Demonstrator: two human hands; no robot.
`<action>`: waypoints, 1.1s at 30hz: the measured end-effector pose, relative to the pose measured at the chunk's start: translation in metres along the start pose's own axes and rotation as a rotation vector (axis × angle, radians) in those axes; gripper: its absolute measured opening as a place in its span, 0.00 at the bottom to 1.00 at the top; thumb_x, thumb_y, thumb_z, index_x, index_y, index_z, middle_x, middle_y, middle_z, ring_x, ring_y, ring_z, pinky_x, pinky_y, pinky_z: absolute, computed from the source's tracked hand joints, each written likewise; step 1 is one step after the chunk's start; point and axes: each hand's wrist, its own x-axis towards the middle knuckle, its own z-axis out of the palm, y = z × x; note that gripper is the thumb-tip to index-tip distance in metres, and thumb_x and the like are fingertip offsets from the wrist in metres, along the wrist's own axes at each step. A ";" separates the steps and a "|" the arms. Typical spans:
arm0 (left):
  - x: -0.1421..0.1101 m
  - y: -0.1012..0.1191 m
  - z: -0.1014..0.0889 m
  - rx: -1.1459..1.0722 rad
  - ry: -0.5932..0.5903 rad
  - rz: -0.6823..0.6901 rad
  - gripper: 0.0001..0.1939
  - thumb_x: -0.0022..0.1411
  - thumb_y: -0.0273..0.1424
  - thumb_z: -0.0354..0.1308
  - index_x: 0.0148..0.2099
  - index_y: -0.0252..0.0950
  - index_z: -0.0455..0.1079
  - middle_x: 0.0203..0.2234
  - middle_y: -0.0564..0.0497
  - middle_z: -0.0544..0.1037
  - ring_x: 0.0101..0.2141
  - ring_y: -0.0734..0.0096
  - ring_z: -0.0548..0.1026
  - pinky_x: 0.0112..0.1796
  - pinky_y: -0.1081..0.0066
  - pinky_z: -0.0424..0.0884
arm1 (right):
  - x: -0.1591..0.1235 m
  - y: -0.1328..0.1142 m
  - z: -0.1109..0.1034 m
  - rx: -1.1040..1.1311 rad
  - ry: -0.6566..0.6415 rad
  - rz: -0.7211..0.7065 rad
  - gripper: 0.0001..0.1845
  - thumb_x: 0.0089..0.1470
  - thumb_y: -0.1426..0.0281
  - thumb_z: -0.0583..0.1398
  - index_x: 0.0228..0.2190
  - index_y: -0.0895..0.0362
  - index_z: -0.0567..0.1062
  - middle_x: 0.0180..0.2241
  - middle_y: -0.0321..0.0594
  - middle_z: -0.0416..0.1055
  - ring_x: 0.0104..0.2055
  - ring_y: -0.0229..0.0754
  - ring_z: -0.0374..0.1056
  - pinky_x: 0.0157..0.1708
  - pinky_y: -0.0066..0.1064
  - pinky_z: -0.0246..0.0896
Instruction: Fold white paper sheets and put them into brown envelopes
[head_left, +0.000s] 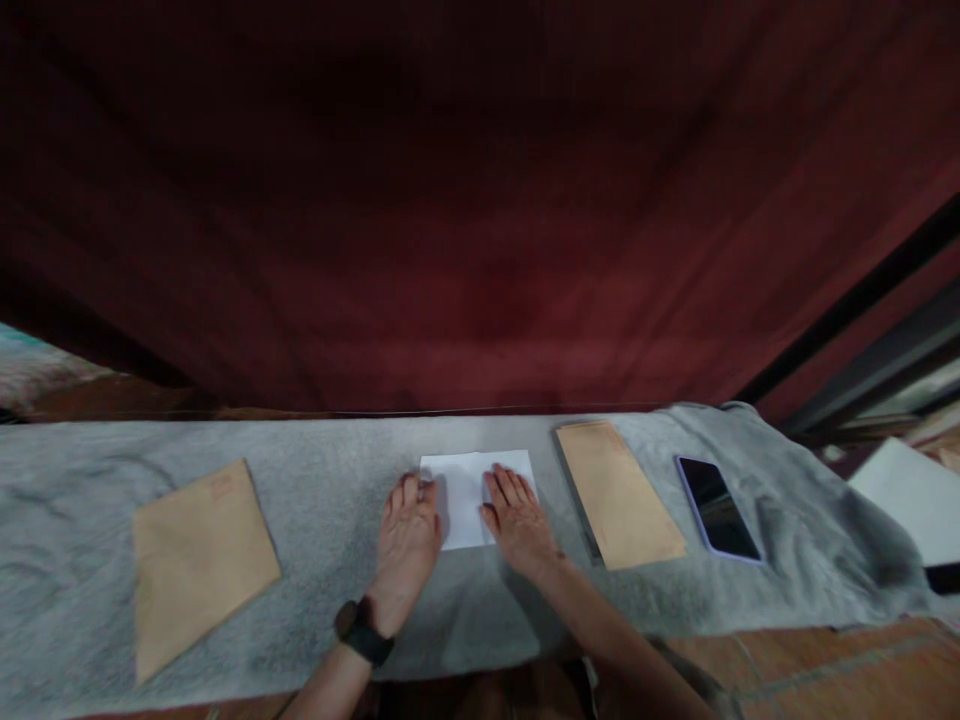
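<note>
A white sheet of paper (471,490) lies on a grey cloth (322,530) in front of me. My left hand (407,545) rests flat at the sheet's left edge, fingers stretched out, with a black watch on the wrist. My right hand (519,522) lies flat on the sheet's right part, fingers together and extended. Neither hand grips anything.
A tan envelope (196,562) lies to the left and a stack of tan envelopes (619,492) to the right. A dark phone (716,508) lies further right on the cloth. A dark red curtain (480,200) hangs behind. White paper (911,492) sits at the far right.
</note>
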 end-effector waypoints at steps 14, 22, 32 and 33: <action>0.015 0.036 0.047 -0.151 -0.081 0.137 0.28 0.70 0.26 0.42 0.70 0.28 0.58 0.68 0.36 0.61 0.68 0.50 0.57 0.65 0.51 0.55 | 0.022 -0.007 0.007 0.173 0.103 0.085 0.26 0.69 0.69 0.45 0.63 0.64 0.64 0.65 0.53 0.62 0.69 0.49 0.55 0.67 0.50 0.52; 0.022 0.029 0.052 -0.110 -0.081 0.126 0.31 0.69 0.25 0.42 0.72 0.31 0.53 0.70 0.40 0.55 0.70 0.53 0.49 0.67 0.50 0.47 | 0.031 -0.018 0.015 0.082 0.069 0.035 0.28 0.72 0.63 0.42 0.65 0.60 0.62 0.67 0.48 0.59 0.70 0.48 0.51 0.68 0.51 0.45; 0.025 0.013 0.052 0.069 0.038 0.041 0.30 0.73 0.34 0.38 0.70 0.24 0.57 0.69 0.36 0.58 0.69 0.55 0.55 0.67 0.53 0.51 | 0.025 0.006 0.023 -0.187 0.181 0.129 0.29 0.71 0.61 0.47 0.66 0.62 0.60 0.68 0.52 0.55 0.70 0.52 0.52 0.67 0.48 0.45; 0.025 0.011 0.052 0.076 0.041 0.026 0.30 0.73 0.35 0.38 0.70 0.23 0.57 0.68 0.35 0.58 0.68 0.54 0.56 0.67 0.53 0.51 | 0.024 0.009 0.024 -0.200 0.208 0.137 0.29 0.71 0.61 0.47 0.67 0.63 0.60 0.68 0.53 0.56 0.70 0.53 0.53 0.67 0.48 0.45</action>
